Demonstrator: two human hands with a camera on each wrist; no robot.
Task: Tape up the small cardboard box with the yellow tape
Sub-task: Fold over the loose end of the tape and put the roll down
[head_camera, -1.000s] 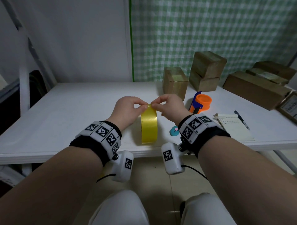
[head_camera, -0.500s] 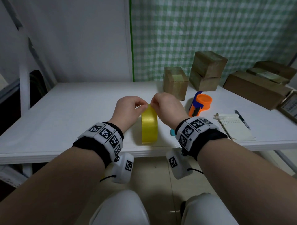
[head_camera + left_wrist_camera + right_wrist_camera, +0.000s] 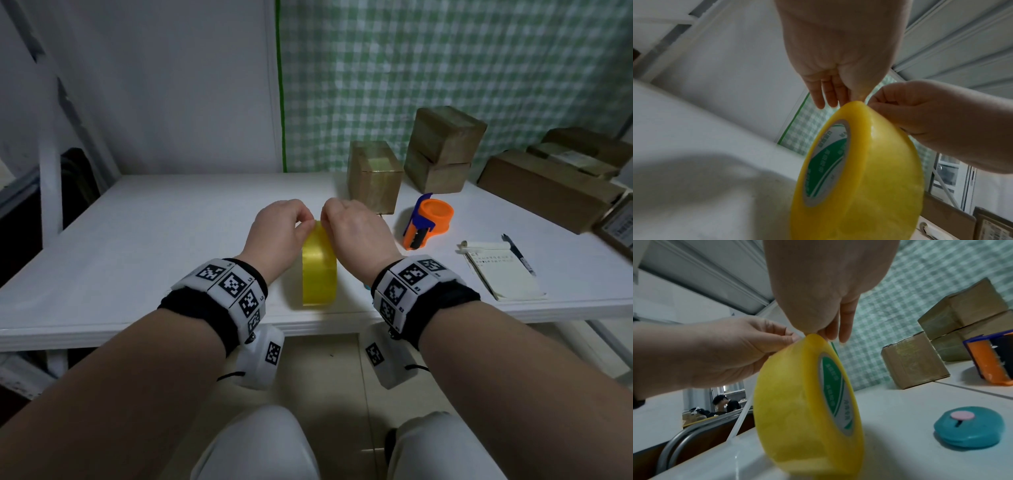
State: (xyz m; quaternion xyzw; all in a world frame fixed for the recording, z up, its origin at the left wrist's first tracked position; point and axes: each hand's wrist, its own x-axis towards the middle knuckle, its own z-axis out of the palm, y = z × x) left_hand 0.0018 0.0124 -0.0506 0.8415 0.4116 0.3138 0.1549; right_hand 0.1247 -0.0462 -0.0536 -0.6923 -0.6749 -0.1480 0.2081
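My left hand (image 3: pixel 277 233) and my right hand (image 3: pixel 356 233) meet over the top of the roll of yellow tape (image 3: pixel 319 270), which stands on edge near the front of the white tabletop (image 3: pixel 154 240). From the head camera only the backs of both hands show, knuckles up, wrists level. The left wrist camera shows my left thumb and fingertips pinching at the roll's top rim, and the roll's green-printed core (image 3: pixel 828 162). The right wrist camera shows my right fingertips on the same rim, the outer fingers pointing down past it. It also shows a round teal cutter (image 3: pixel 970 428) with a pink button lying just right of the roll, which my right wrist almost hides from above. The small cardboard box (image 3: pixel 375 176), a strip of yellow tape across its top, stands untouched beyond my hands. To its right lie an orange tape dispenser (image 3: pixel 428 222), two stacked boxes (image 3: pixel 443 150), a notepad (image 3: pixel 501 270) and a pen (image 3: pixel 517 253).
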